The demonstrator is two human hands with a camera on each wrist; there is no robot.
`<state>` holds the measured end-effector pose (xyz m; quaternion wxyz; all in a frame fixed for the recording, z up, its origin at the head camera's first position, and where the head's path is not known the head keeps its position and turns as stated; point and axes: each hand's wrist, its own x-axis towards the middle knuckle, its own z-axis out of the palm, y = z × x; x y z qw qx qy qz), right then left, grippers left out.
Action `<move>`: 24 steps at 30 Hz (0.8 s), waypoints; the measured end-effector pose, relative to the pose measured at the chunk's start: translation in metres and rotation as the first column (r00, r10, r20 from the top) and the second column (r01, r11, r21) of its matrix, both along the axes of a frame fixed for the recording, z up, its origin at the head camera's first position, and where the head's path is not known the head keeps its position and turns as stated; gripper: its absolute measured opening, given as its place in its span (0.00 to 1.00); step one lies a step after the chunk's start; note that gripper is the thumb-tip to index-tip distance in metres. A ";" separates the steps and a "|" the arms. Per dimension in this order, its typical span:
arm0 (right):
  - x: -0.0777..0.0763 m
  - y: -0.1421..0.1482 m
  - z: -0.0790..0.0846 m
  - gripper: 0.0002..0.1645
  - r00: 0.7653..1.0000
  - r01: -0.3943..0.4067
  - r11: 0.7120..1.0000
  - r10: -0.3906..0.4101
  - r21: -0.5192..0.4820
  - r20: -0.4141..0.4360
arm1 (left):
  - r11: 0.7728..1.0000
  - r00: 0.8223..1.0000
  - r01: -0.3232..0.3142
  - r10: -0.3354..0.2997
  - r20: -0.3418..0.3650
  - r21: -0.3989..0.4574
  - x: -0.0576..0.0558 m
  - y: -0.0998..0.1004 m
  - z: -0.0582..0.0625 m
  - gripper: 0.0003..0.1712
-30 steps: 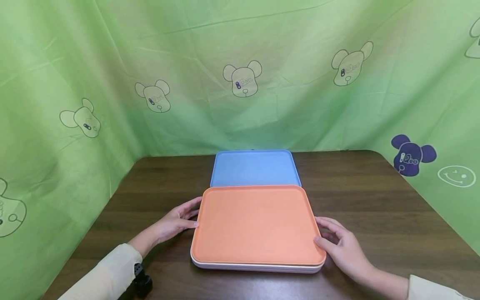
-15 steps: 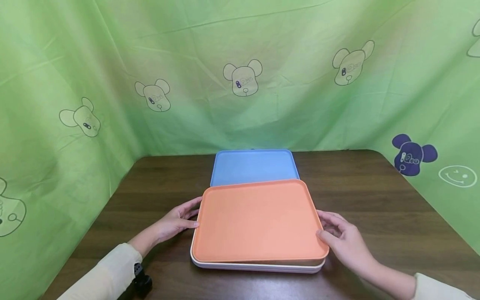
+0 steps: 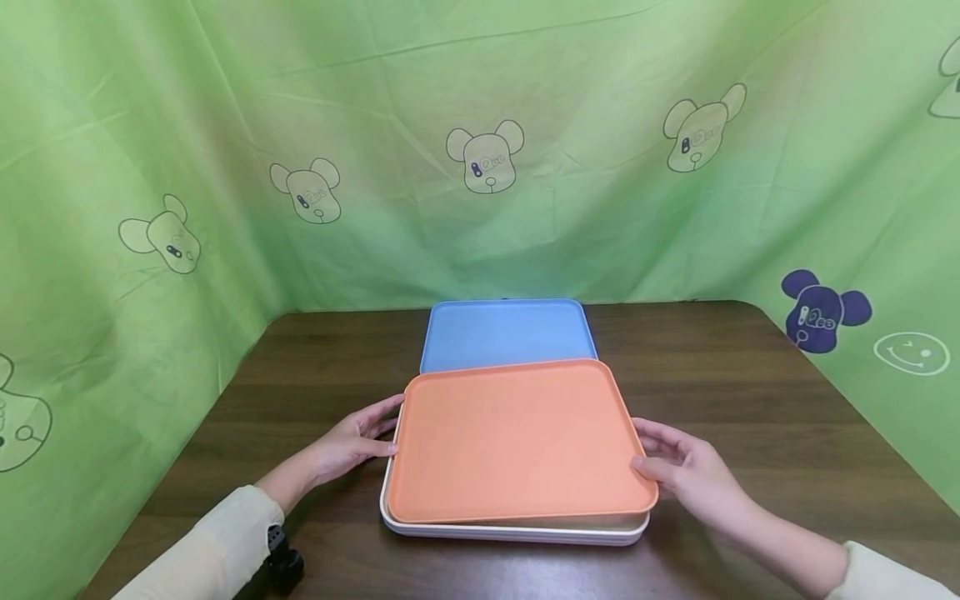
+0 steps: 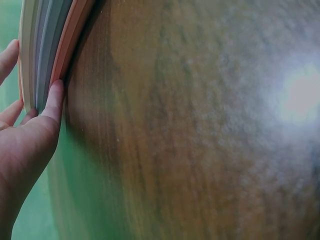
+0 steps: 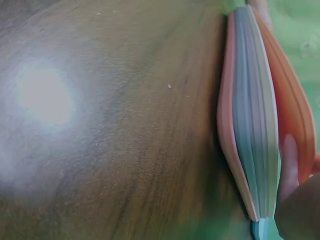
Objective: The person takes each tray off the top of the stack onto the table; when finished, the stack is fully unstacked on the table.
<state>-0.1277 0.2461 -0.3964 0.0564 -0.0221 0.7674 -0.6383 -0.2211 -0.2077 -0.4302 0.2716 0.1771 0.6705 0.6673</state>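
Note:
An orange tray (image 3: 517,442) lies tilted over a stack of pale trays (image 5: 250,120), its right side raised and its left side low. My right hand (image 3: 697,475) pinches its right edge, thumb on the rim and a finger beneath, as the right wrist view shows. My left hand (image 3: 345,448) touches the left side of the stack with fairly straight fingers. One fingertip rests at the pink bottom tray (image 4: 70,35) in the left wrist view. The gap under the orange tray shows at the right and front.
A blue tray (image 3: 510,333) sits behind the stack, its near part hidden. All rest on a brown wooden table (image 3: 720,375). A green curtain (image 3: 585,225) encloses the back and sides. A black device (image 3: 283,560) is on my left wrist.
My right hand has lifted the right side of the orange tray off the stack, opening a gap. Over the last half second the tray hardly moves. My left hand stays in place.

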 end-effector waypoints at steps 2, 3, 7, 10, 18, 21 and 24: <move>-0.001 0.002 0.000 0.40 0.999 -0.025 0.998 0.027 -0.050 0.047 | 1.000 1.000 -0.001 0.001 0.000 -0.004 0.000 0.000 -0.001 0.49; -0.002 0.004 0.000 0.40 0.997 -0.030 0.998 0.034 -0.060 0.063 | 1.000 1.000 -0.002 0.002 -0.001 -0.006 0.000 0.000 -0.001 0.49; -0.004 0.007 0.000 0.42 0.992 -0.032 0.995 0.043 -0.089 0.117 | 1.000 1.000 -0.008 0.008 -0.002 -0.005 0.000 0.000 -0.001 0.50; -0.005 0.010 -0.001 0.42 0.989 -0.034 0.992 0.051 -0.120 0.141 | 1.000 1.000 -0.012 0.012 -0.001 0.006 0.000 0.001 -0.002 0.50; -0.006 0.016 -0.003 0.34 0.982 0.031 0.971 0.015 -0.237 0.188 | 1.000 1.000 -0.024 0.024 0.000 0.018 0.000 0.001 -0.003 0.51; -0.006 0.019 -0.004 0.31 0.984 0.035 0.964 0.012 -0.264 0.178 | 1.000 1.000 -0.026 0.027 -0.006 0.011 -0.001 0.000 -0.004 0.51; -0.007 0.021 -0.004 0.25 0.985 0.045 0.958 0.006 -0.285 0.175 | 1.000 1.000 -0.027 0.027 -0.015 0.006 -0.001 0.000 -0.005 0.51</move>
